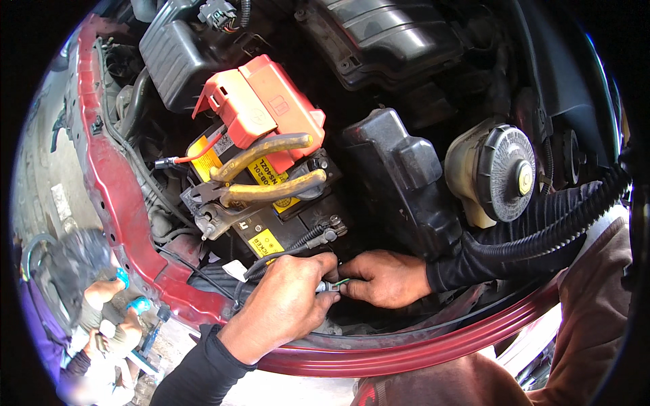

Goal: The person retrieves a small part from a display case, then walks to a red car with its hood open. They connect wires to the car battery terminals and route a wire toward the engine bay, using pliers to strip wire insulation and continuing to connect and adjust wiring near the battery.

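Low in the engine bay, my left hand pinches a small grey connector between thumb and fingers. My right hand meets it from the other side, its thumb and forefinger closed on a short green wire at the connector's end. My fingertips partly hide both pieces. Just beyond my hands is the car battery, black with yellow labels. Pliers with worn yellow handles lie across its top. Near my left fingers, a cable clamp sits at the battery's near corner.
A red plastic cover sits over the battery's far part. Right of the battery stand a black box and a reservoir with a round black cap. The red body edge curves along the near side. At lower left, another person is outside the car.
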The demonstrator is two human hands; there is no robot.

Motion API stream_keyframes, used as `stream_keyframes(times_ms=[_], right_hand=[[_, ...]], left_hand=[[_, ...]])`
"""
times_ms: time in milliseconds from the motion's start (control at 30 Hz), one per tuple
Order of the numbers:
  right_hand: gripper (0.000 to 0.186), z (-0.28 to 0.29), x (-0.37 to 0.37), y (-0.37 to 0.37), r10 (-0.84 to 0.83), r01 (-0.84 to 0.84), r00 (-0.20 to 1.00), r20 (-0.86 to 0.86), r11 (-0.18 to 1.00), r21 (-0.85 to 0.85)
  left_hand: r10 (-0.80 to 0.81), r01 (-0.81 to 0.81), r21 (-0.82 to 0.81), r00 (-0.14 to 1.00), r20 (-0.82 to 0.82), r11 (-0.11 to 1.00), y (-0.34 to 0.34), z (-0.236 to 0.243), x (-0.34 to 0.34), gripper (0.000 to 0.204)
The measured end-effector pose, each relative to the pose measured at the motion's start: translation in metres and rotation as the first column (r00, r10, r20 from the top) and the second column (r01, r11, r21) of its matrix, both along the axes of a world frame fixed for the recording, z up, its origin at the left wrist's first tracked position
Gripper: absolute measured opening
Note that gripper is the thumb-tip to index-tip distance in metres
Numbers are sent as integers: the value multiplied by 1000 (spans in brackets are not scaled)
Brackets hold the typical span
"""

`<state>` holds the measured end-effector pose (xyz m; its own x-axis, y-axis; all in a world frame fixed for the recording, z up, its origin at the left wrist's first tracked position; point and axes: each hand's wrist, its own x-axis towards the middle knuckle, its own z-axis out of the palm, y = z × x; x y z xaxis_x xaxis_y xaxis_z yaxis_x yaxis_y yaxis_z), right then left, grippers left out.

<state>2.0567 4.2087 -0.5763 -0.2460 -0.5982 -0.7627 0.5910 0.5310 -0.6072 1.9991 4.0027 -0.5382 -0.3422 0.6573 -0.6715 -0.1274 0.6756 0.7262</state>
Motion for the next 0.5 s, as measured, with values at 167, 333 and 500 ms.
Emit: stream_keyframes(times_ms=[167,333,500], right_hand=[[32,7,-10,-1,79,-79,997,-6,996,51],[33,12,-15,1,58,-58,998,3,996,74],[33,14,-15,3,63,-60,997,-37,996,68]], left_hand=[[-71,69,-26,995,-73,997,6,-3,2,30],[-81,85,37,991,-109,996,7,-8,0,26],[-43,46,40,996,-74,998,9,-6,-2,23]])
